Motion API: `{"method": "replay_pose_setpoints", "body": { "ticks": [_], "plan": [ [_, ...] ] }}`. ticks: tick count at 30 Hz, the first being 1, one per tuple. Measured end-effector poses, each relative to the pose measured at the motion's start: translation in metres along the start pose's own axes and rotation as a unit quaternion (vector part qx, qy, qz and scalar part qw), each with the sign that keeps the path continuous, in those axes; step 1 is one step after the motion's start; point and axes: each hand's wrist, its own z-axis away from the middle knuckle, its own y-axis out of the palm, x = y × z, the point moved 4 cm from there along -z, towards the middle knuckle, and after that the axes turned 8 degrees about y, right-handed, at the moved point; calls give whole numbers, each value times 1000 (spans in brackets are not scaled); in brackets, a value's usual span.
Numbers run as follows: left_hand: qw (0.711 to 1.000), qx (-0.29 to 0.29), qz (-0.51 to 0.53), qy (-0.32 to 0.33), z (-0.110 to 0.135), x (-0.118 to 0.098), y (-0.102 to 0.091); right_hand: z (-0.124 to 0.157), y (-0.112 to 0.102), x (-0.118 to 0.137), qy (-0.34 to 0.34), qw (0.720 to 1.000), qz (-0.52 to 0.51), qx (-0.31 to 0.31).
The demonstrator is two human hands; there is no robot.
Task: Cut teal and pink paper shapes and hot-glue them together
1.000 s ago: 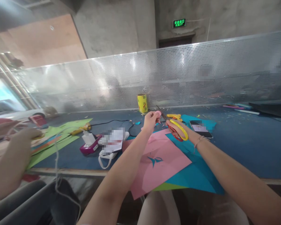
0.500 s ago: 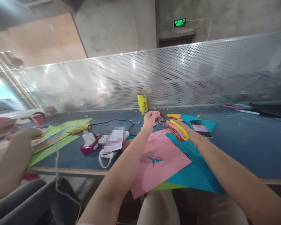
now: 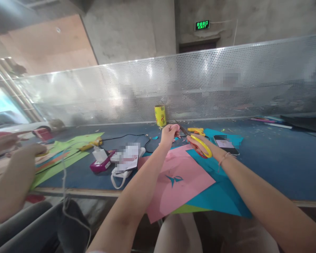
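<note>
Largest first: a perforated metal panel [image 3: 137,95] stands along the far edge of the blue table [image 3: 274,158]. On the near side, a blue sheet [image 3: 218,196] lies partly under a pink sheet [image 3: 189,165]; both overhang the table edge. Small blue shapes show near the pink sheet's middle; from here I cannot tell whether they are openings or scraps.

Right hand [image 3: 212,147]: fingers wrapped around the red and yellow handles of the scissors [image 3: 206,147], blades pointing up and leftward. Left hand [image 3: 169,133]: fingertips pinching a piece of pink paper, raised beyond the pink sheet.

A phone [image 3: 225,144] lies face up to the right of the right hand. A yellow canister [image 3: 160,116] stands upright near the panel; a yellow glue gun [image 3: 196,131] lies just beyond the scissors.

Smallest: the piece of pink paper [image 3: 176,127], beside the blades. Contact with them: cannot tell.
</note>
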Motion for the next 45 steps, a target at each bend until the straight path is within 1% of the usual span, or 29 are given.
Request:
{"method": "replay_pose_setpoints", "body": {
  "ticks": [5,10,14,21,25,31,34,37,40,43,45],
  "plan": [
    [1000,19,-21,11,-1,1,0,4,4,0,12,999,-33,23],
    [999,31,-19,6,1,-1,2,6,6,2,38,998,-26,35],
    [1000,23,-3,1,2,-2,3,5,6,-1,48,998,-49,13],
    [997,23,69,-22,5,-1,8,9,11,6,15,999,-37,19],
    [995,22,93,-26,7,0,10,10,11,7,-4,999,-35,24],
    [996,19,88,-22,7,-1,9,5,9,3,19,999,-41,2],
    [996,23,86,-13,6,-2,9,3,7,0,36,998,-52,3],
    [997,28,65,-7,5,-2,7,1,5,-3,33,998,-48,5],
    [998,30,51,-1,4,-2,6,1,4,-2,29,998,-46,4],
    [999,26,40,1,3,-1,5,3,5,1,48,998,-51,5],
    [999,27,39,0,2,0,5,5,5,3,49,998,-37,1]
  ]
}}
